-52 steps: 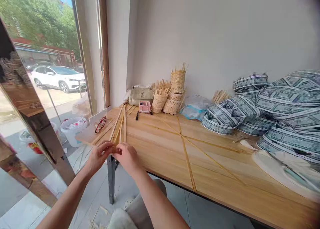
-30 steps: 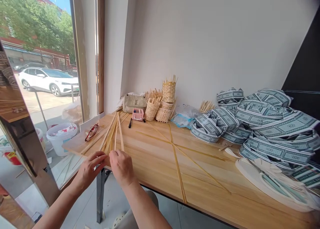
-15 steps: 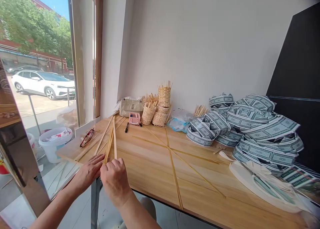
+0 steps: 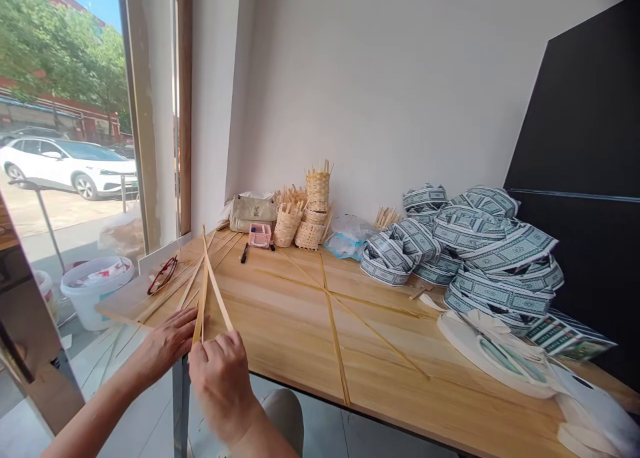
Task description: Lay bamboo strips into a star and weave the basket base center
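Note:
My right hand (image 4: 223,378) is closed on thin bamboo strips (image 4: 204,278) near the table's front left edge. The strips run up and away from it, their far ends meeting in a point above the tabletop; one paler strip slants to the right. My left hand (image 4: 167,345) lies just left of the right one, its fingers stretched out over loose strips at the table edge. More yellow strips (image 4: 336,345) lie crossed on the wooden table (image 4: 280,311), to the right of both hands.
Red glasses (image 4: 163,276), a black pen (image 4: 244,253), a pink box (image 4: 260,235), a beige bag (image 4: 254,213) and woven baskets (image 4: 317,191) stand or lie behind. Patterned band rolls (image 4: 500,291) and scissors (image 4: 493,351) are at the right. A window is left.
The view has turned slightly right. My right hand has pulled a little toward me, and the strips' far ends have lifted; the pale strip now spreads farther right.

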`<state>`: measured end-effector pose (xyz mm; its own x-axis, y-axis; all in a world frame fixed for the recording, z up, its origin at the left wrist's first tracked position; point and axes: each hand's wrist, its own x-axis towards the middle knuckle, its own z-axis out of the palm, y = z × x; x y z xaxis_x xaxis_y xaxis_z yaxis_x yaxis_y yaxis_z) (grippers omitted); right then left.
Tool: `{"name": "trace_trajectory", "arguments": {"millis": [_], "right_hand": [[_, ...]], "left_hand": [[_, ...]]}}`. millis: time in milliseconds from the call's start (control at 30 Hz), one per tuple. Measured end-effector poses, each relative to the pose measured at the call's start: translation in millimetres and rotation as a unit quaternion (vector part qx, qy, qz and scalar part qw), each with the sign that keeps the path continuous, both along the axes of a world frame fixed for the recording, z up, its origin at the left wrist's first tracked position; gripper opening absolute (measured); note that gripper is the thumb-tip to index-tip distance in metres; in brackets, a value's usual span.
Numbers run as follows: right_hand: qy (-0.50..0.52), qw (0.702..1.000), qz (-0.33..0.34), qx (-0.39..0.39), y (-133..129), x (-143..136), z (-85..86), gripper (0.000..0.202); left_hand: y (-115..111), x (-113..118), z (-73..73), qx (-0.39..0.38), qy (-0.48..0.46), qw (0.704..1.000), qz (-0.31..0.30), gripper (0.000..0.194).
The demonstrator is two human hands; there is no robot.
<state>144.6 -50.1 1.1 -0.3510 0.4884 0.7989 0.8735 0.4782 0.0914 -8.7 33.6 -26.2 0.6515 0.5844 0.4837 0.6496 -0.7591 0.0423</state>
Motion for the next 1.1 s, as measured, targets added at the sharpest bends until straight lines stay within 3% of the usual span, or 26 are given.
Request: {"name": "trace_trajectory", "arguments": {"millis": [167,333,433,533,600,700,800,933,1100], "right_hand": [[-0.016,0.999,-0.014,-0.034,12,2,-6.7,0.018],[0.020,0.999,-0.019,-0.016,8,4,-9.2,0.019],[0.020,0.999,-0.020,-0.014,8,7,-10.4,0.017],[0.011,0.999,-0.020,-0.025,8,6,-10.8,0.017],[0.008,0.999,-0.023,-0.036,8,4,-10.5,0.018],[-0.004,0.999,-0.024,-0.040,8,1,-9.0,0.018],[-0.028,0.999,-0.019,-0.034,7,-1,-5.6,0.016],[-0.062,0.998,0.011,-0.013,0,0,0.2,0.014],[-0.033,0.995,0.042,0.086,-13,-6,-2.7,0.012]], "left_hand": [[-4,2,7.7,-0.009,-0.021,1.000,0.003,0.030],[-16,-2,25.6,-0.048,-0.002,0.999,-0.008,0.032],[-10,-5,36.4,-0.056,-0.038,0.997,0.022,0.030],[20,0,44.4,-0.041,-0.090,0.993,0.071,0.035],[48,11,47.1,-0.047,-0.048,0.995,0.073,0.035],[93,31,45.4,-0.070,0.061,0.995,0.020,0.026],[125,45,37.6,-0.076,0.099,0.992,-0.005,0.017],[147,45,24.5,-0.067,0.125,0.990,-0.018,0.017],[158,33,13.6,-0.052,0.113,0.992,-0.018,0.020]]}}
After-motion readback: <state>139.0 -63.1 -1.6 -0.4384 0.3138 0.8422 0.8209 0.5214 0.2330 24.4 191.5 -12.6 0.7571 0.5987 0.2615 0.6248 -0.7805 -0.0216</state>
